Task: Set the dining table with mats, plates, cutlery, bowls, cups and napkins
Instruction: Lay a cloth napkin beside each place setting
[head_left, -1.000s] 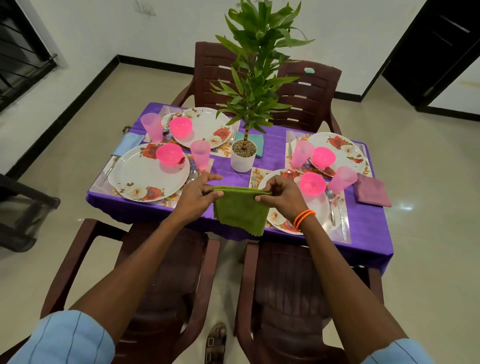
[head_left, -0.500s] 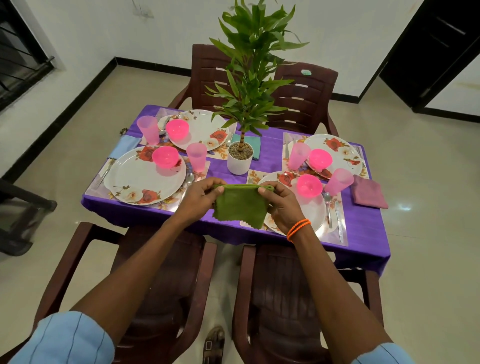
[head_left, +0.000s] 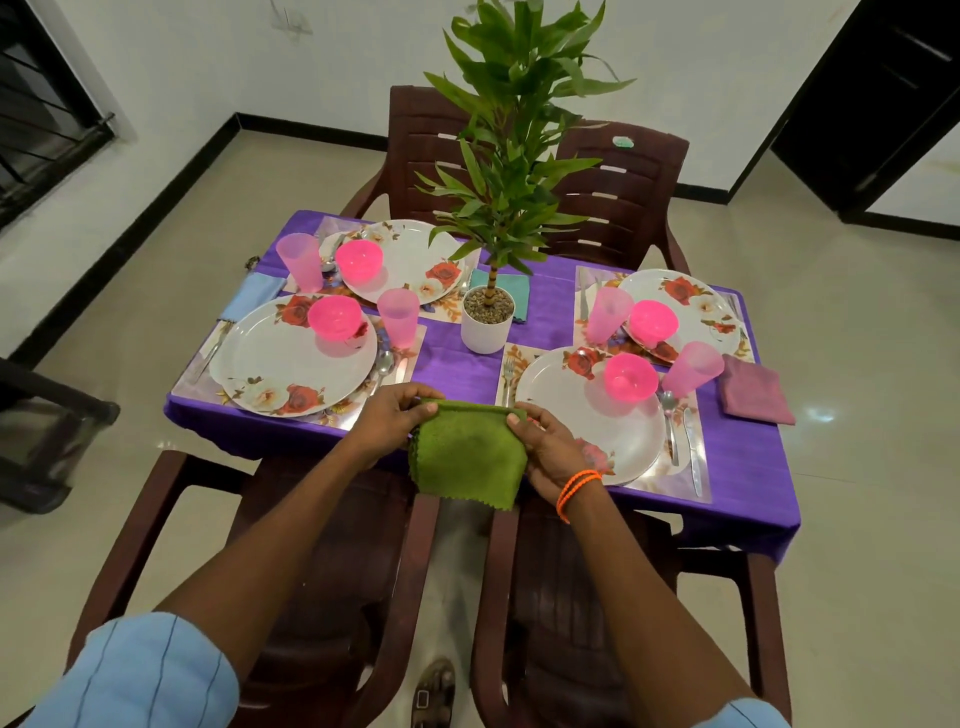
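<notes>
A folded green napkin (head_left: 467, 457) hangs over the near edge of the purple-clothed table (head_left: 737, 467), between the two near place settings. My left hand (head_left: 387, 421) pinches its top left corner and my right hand (head_left: 550, 452) pinches its top right corner. To the left lies a floral plate (head_left: 280, 364) with a pink bowl (head_left: 335, 318) and a pink cup (head_left: 397, 318) beside it. At the right sits another floral plate (head_left: 613, 431) carrying a pink bowl (head_left: 631, 378); my right hand covers its near left rim.
A potted plant (head_left: 487, 322) stands mid-table. Two more settings sit at the far side. A mauve napkin (head_left: 756, 397) lies at the right edge, a blue one (head_left: 254, 301) at the left, a teal one (head_left: 511, 291) behind the pot. Brown chairs (head_left: 613, 597) stand below my arms.
Both hands have moved closer together and lowered the green napkin toward the table's near edge; the napkin looks narrower between them.
</notes>
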